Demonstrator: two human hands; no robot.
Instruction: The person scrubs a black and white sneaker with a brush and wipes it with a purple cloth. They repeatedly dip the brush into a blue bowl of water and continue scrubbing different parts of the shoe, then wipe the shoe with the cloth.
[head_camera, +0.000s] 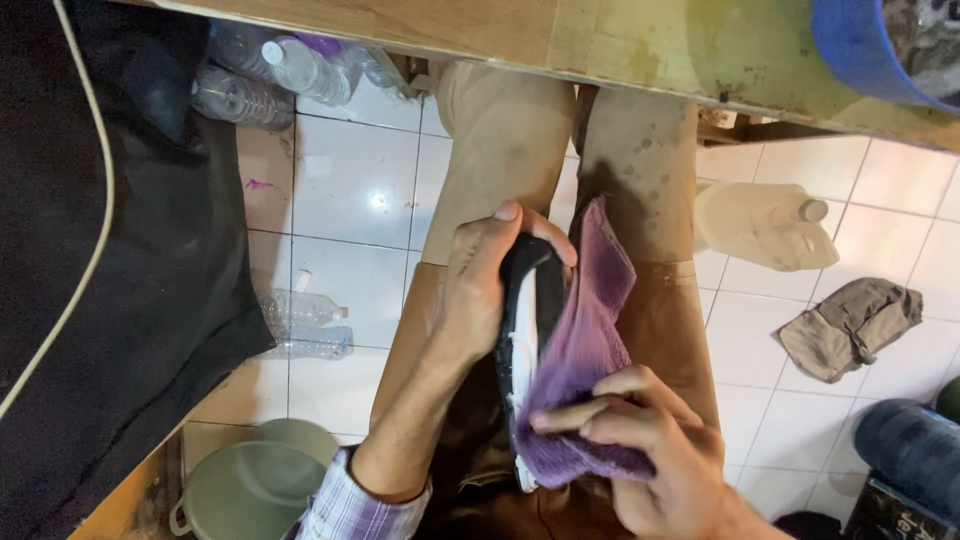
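Black-white shoe (522, 330) under purple cloth (580, 360)

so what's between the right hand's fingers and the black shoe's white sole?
The purple knitted cloth: right hand presses it onto the black shoe. Head view.

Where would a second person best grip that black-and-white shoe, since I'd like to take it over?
Hedged: at the shoe's bare toe end, coming from above. The left hand clasps its upper end and the purple cloth under the right hand covers the side.
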